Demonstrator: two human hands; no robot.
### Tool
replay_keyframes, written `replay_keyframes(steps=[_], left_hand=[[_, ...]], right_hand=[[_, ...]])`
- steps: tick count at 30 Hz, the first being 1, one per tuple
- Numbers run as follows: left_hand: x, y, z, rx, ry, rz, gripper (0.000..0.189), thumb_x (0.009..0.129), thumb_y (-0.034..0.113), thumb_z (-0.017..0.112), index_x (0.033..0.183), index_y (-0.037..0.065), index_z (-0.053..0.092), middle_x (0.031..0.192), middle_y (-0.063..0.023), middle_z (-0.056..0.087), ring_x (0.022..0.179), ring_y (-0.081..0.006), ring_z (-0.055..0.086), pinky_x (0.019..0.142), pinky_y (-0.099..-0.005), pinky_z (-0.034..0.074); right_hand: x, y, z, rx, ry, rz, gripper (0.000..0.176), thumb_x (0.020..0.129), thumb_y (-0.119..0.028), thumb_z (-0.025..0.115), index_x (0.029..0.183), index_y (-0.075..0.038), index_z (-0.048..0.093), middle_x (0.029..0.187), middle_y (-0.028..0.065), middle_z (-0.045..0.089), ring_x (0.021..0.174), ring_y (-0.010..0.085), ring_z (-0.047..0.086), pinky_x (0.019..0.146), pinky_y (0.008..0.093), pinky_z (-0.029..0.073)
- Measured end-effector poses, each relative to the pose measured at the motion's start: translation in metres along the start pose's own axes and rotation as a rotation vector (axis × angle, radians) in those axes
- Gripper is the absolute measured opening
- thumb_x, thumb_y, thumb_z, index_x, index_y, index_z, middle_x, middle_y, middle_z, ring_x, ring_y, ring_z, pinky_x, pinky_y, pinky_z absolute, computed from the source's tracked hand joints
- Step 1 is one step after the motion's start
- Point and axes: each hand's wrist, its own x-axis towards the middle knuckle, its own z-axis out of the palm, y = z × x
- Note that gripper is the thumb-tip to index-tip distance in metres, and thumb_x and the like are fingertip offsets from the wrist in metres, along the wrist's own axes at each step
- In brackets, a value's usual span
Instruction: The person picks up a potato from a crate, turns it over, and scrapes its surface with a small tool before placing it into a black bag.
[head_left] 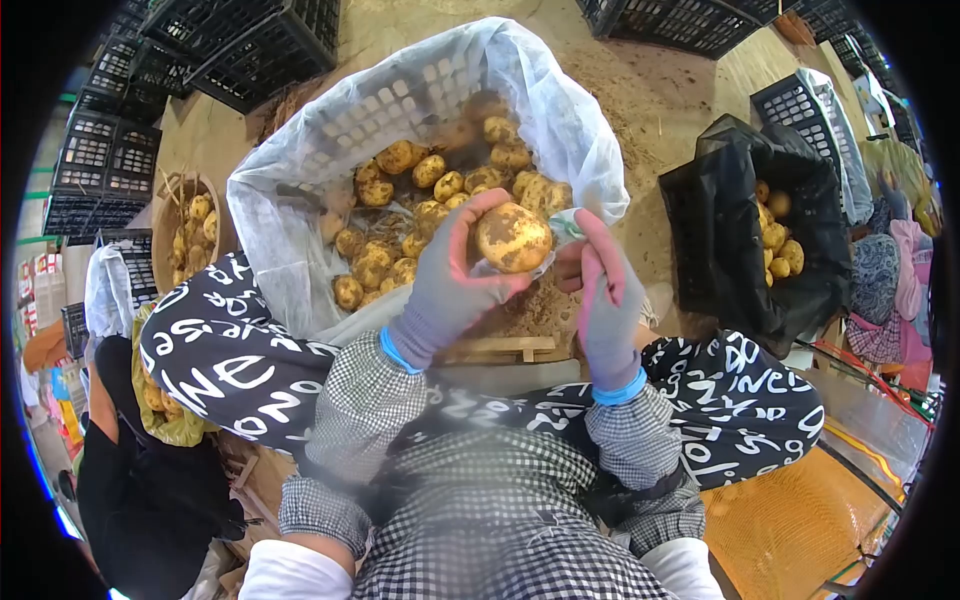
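Observation:
A large potato (514,238) with soil patches on its skin is gripped between the thumb and fingers of my left hand (448,296), which wears a grey glove with pink fingers. Close to its right side is my right hand (609,312), gloved alike, its fingers bent together around a small pale green-white item (567,224) whose kind I cannot make out. Both hands are above the near rim of a crate lined with white cloth (275,225). Inside that crate lie several soil-covered potatoes (373,264), partly hidden by my left hand.
On the right stands a crate with a black plastic liner (705,215), potatoes inside. A round basket (165,235) of potatoes is at the left. Stacked black crates (255,55) line the back left. A person in black (150,490) is at the lower left.

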Motion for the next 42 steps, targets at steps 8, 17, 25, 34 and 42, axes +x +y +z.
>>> replay_keyframes(steps=[8, 17, 25, 34, 42], left_hand=[[-0.004, 0.020, 0.012, 0.646, -0.138, 0.219, 0.086, 0.069, 0.024, 0.087, 0.141, 0.007, 0.043, 0.125, -0.0119, 0.053, 0.117, -0.0248, 0.055, 0.099, -0.0345, 0.046], [-0.012, 0.012, 0.005, 0.352, -0.184, 0.230, 0.058, 0.085, 0.035, 0.075, 0.129, 0.004, 0.055, 0.109, -0.0093, 0.060, 0.098, -0.0188, 0.061, 0.087, -0.0315, 0.050], [-0.007, -0.002, -0.002, 0.064, -0.081, 0.037, 0.042, 0.098, 0.037, 0.057, 0.121, 0.002, 0.058, 0.106, -0.0050, 0.063, 0.090, -0.0107, 0.060, 0.076, -0.0258, 0.052], [-0.014, 0.013, 0.014, -0.126, -0.158, -0.297, 0.056, 0.097, 0.047, 0.054, 0.135, 0.006, 0.050, 0.111, -0.0081, 0.061, 0.093, -0.0130, 0.063, 0.062, -0.0224, 0.056], [-0.010, 0.006, 0.011, -0.244, -0.220, -0.431, 0.060, 0.098, 0.049, 0.049, 0.140, 0.006, 0.044, 0.128, -0.0109, 0.059, 0.107, -0.0227, 0.063, 0.074, -0.0312, 0.059]], right_hand=[[0.000, -0.034, -0.001, 0.521, -0.207, 0.361, 0.051, 0.095, -0.022, 0.063, 0.137, 0.003, 0.047, 0.126, 0.0081, 0.056, 0.116, 0.0144, 0.052, 0.099, 0.0295, 0.043], [-0.005, -0.041, -0.001, 0.452, -0.289, 0.327, 0.087, 0.080, -0.054, 0.075, 0.136, 0.004, 0.042, 0.119, 0.0044, 0.056, 0.110, 0.0108, 0.054, 0.089, 0.0235, 0.046], [-0.015, -0.048, 0.004, 0.456, -0.280, 0.219, 0.078, 0.081, -0.035, 0.080, 0.136, 0.006, 0.043, 0.124, 0.0080, 0.053, 0.114, 0.0150, 0.055, 0.097, 0.0274, 0.046], [-0.006, -0.030, -0.011, 0.248, -0.166, 0.096, 0.051, 0.090, -0.021, 0.070, 0.129, 0.007, 0.055, 0.120, 0.0105, 0.057, 0.114, 0.0154, 0.055, 0.097, 0.0278, 0.045], [0.000, -0.015, -0.009, 0.218, 0.035, 0.225, 0.037, 0.100, -0.014, 0.052, 0.134, 0.001, 0.054, 0.097, 0.0046, 0.067, 0.080, 0.0092, 0.061, 0.071, 0.0214, 0.049]])
